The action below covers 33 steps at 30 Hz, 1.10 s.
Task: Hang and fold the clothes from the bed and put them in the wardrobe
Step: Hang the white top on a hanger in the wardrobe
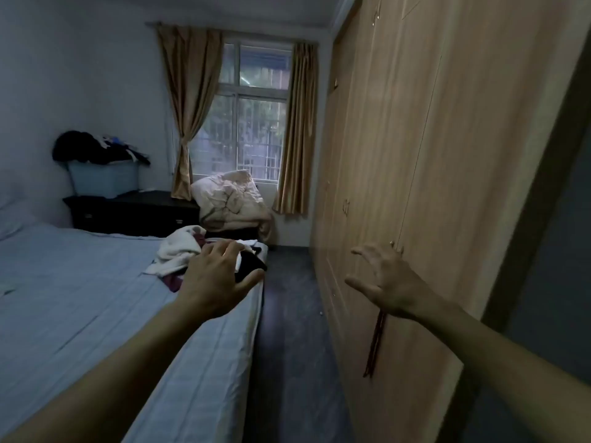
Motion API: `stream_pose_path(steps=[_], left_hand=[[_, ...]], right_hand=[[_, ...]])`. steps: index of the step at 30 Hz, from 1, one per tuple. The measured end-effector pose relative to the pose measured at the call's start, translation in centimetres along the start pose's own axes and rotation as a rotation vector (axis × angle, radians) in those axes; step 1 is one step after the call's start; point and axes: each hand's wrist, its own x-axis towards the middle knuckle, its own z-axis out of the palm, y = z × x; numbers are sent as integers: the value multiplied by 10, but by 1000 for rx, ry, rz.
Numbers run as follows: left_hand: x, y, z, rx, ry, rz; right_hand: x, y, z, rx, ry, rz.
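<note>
Both the left hand [213,279] and right hand [385,279] are spread, empty; reach frame-centre clothes pile [179,251], lifting one garment cleanly.

Blue bed [80,282], tan wardrobe [431,155]

Blue bin [104,182] on dark dresser [134,212] (heaped dark clothing); curtained window [252,123].

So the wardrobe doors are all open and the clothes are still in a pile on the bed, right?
Not quite. The head view shows the wardrobe doors closed. The clothes are indeed still piled on the bed.
</note>
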Motion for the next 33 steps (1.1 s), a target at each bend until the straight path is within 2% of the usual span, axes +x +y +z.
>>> stream_pose_path(steps=[8, 17, 22, 27, 33], left_hand=[[60, 0, 70, 33, -65, -19], [184, 10, 151, 106, -140, -26], [240, 13, 202, 128, -193, -44], [293, -5, 252, 125, -207, -47], [368, -59, 315, 144, -196, 2]], right_hand=[[60, 46, 51, 68, -3, 9], [186, 121, 95, 159, 36, -38], [248, 152, 120, 208, -10, -46], [310, 180, 153, 162, -25, -40], [391, 206, 198, 46, -54, -8]])
